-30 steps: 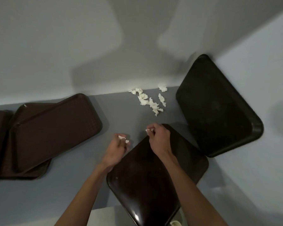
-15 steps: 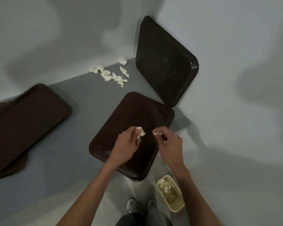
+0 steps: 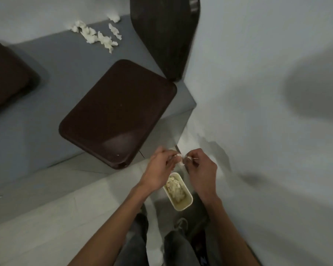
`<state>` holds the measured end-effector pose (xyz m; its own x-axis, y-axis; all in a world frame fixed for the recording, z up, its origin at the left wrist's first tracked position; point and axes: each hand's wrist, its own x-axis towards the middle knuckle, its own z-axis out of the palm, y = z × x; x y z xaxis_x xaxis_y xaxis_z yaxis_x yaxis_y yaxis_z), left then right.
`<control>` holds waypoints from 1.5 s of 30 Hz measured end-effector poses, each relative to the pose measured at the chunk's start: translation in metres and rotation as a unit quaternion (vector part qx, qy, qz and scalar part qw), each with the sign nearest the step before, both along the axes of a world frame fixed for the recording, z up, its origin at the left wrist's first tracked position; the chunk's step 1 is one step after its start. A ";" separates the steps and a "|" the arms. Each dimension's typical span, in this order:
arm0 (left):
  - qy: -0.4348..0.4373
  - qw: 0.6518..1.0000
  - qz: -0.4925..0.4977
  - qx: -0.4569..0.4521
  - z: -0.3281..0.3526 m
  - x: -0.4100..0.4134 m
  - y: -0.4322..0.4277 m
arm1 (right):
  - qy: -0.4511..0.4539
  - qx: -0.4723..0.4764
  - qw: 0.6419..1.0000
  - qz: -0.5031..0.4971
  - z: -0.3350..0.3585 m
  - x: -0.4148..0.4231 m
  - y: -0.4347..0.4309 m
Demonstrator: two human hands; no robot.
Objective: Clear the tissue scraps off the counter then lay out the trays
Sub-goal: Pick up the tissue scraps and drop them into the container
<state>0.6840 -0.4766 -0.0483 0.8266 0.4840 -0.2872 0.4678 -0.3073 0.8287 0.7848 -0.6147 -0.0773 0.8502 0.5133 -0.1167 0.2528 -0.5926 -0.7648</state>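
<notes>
My left hand (image 3: 159,169) and my right hand (image 3: 201,169) are held close together off the counter's front edge, each pinching a small white tissue scrap (image 3: 179,156). Directly below them on the floor stands a cream bin (image 3: 178,191) holding tissue bits. Several white tissue scraps (image 3: 97,34) lie at the back of the grey counter (image 3: 38,116). A dark brown tray (image 3: 117,112) lies flat on the counter, its near corner overhanging the edge. Another tray (image 3: 165,33) leans upright against the right wall. More trays (image 3: 6,77) are stacked at the left.
Pale walls close in behind and to the right of the counter. My legs and shoes (image 3: 181,224) stand on the light floor by the bin. A low pale ledge (image 3: 46,217) runs under the counter's front.
Both hands carried their tissue scraps back from the counter, over the flat tray, to above the bin. The view has tilted down and rightward, bringing the bin and floor into sight.
</notes>
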 end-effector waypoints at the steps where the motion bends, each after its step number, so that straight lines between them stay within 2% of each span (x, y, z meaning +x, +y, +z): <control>1: 0.009 1.000 0.005 -0.002 -0.018 -0.001 -0.012 | 0.004 -0.021 1.000 0.010 -0.017 0.001 -0.013; 6: 0.093 0.994 0.050 -0.004 -0.114 -0.014 -0.063 | 0.052 -0.101 0.993 0.043 -0.113 -0.004 -0.066; 11: 0.177 0.975 0.121 -0.055 -0.218 -0.029 -0.092 | 0.091 -0.123 0.988 0.024 -0.218 -0.019 -0.102; 19: 0.237 0.954 0.174 -0.062 -0.427 -0.027 -0.105 | 0.109 -0.185 0.974 0.073 -0.389 -0.042 -0.125; 23: 0.242 0.956 0.156 -0.049 -0.472 -0.005 -0.108 | 0.095 -0.254 0.951 0.148 -0.468 -0.051 -0.131; 28: 0.257 0.958 0.122 -0.041 -0.521 0.009 -0.105 | 0.112 -0.262 0.941 0.181 -0.511 -0.052 -0.128; 32: 0.285 0.954 0.084 -0.032 -0.523 0.003 -0.100 | 0.118 -0.262 0.943 0.166 -0.504 -0.050 -0.129; 36: 0.256 0.964 0.073 -0.018 -0.473 -0.010 -0.093 | 0.100 -0.260 0.947 0.156 -0.453 -0.050 -0.124; 40: 0.216 0.975 0.049 0.020 -0.387 -0.021 -0.087 | 0.067 -0.219 0.962 0.146 -0.369 -0.048 -0.115; 45: 0.164 0.983 0.044 0.072 -0.243 -0.030 -0.084 | 0.025 -0.180 0.972 0.146 -0.226 -0.041 -0.098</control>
<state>0.6540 -0.5608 -0.2912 0.6546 0.6047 -0.4537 0.7321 -0.3573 0.5801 0.7435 -0.7125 -0.3030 0.6628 0.6501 -0.3715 0.4185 -0.7331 -0.5362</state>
